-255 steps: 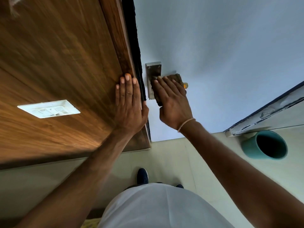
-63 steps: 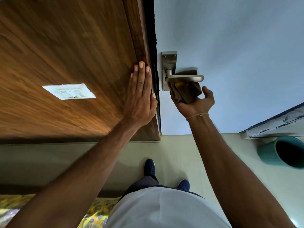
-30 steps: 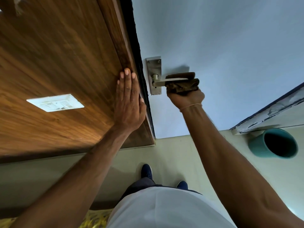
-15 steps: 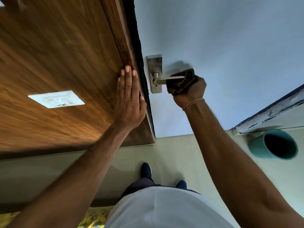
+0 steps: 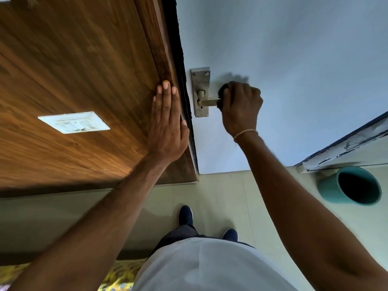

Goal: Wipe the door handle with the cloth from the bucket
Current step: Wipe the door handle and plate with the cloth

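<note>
the right hand (image 5: 240,108) is fisted around the dark cloth (image 5: 222,89), wrapped over the door handle (image 5: 207,101) lever near centre frame. the left hand (image 5: 167,122) lies flat, fingers together, on the wooden panel (image 5: 84,70) at nine o'clock of the handle. the teal bucket (image 5: 352,185) stands on the floor at four o'clock.

The door handle (image 5: 207,101) projects rightward from its backplate (image 5: 200,80) at the left edge of the door (image 5: 294,59), with the wood panel (image 5: 84,59) adjoining on the left. The switch plate (image 5: 73,122) sits on that panel, left of the left hand (image 5: 168,127), which lies flat on the panel. The bucket (image 5: 349,185) stands on the floor (image 5: 220,196) at far right, well apart from the handle; the right hand (image 5: 240,108) is on the handle's right end.
</note>
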The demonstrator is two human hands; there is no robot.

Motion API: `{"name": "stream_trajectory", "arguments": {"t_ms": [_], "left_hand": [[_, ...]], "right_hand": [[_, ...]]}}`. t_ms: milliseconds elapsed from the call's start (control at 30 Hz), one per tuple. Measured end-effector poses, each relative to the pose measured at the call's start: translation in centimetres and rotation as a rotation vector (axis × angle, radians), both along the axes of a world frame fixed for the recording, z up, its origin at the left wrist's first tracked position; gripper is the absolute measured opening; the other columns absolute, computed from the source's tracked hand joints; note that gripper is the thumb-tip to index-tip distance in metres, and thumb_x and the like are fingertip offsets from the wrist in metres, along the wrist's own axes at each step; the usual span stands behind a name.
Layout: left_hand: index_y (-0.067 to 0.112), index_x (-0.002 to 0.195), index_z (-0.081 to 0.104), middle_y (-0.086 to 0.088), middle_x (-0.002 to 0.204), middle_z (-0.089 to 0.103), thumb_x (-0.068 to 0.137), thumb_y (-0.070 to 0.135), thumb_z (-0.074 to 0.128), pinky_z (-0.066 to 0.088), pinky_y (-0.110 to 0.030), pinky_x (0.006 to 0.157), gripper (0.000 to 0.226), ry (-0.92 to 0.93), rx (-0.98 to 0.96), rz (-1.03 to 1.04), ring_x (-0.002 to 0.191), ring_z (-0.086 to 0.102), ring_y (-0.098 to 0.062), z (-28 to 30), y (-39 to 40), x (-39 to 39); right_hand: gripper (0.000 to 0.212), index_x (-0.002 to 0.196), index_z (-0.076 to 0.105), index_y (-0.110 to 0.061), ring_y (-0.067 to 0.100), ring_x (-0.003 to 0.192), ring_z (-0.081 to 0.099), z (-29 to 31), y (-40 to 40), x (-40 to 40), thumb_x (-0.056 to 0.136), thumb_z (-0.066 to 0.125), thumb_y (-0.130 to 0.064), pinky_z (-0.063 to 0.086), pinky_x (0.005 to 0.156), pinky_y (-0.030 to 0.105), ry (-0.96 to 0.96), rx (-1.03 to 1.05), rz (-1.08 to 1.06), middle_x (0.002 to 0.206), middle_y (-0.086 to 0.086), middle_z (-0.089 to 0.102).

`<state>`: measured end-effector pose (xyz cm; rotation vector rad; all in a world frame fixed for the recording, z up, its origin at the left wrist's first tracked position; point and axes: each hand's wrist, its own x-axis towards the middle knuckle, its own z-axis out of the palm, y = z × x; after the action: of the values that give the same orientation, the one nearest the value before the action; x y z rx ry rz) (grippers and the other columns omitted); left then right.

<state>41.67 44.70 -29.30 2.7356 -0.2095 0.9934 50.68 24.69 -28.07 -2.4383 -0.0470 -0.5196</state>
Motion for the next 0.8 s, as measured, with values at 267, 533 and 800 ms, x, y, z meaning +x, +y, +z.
{"name": "stream_trajectory", "arguments": {"t_ms": [267, 533, 800], "left_hand": [[-0.007, 0.169, 0.02, -0.03, 0.178, 0.02, 0.106, 0.011, 0.055, 0.02, -0.057, 0.138, 0.074, 0.008, -0.009, 0.009, 0.168, 0.017, -0.043, 0.0, -0.3, -0.1], [-0.008, 0.168, 0.022, -0.031, 0.177, 0.02, 0.107, 0.015, 0.048, 0.02, -0.057, 0.138, 0.07, 0.004, -0.012, 0.018, 0.168, 0.018, -0.044, 0.1, -0.5, -0.1], [-0.008, 0.169, 0.021, -0.031, 0.177, 0.02, 0.106, 0.01, 0.051, 0.02, -0.057, 0.138, 0.072, 0.017, -0.002, 0.005, 0.168, 0.018, -0.045, 0.2, -0.1, -0.2]], "right_hand": [[0.045, 0.136, 0.071, -0.011, 0.037, 0.124, 0.067, 1.5, -2.3, -0.2, 0.105, 0.044, -0.03, 0.05, 0.105, 0.049, -0.215, -0.316, 0.471, 0.136, 0.01, 0.075], [0.041, 0.137, 0.074, -0.019, 0.037, 0.117, 0.069, 0.2, -0.3, 0.1, 0.097, 0.07, -0.012, 0.053, 0.097, 0.047, -0.354, -0.288, 0.463, 0.131, 0.003, 0.077], [0.034, 0.136, 0.074, -0.018, 0.037, 0.117, 0.069, -0.2, -1.5, 1.2, 0.103, 0.072, -0.018, 0.051, 0.097, 0.045, -0.543, -0.39, 0.526, 0.131, 0.009, 0.075]]}}
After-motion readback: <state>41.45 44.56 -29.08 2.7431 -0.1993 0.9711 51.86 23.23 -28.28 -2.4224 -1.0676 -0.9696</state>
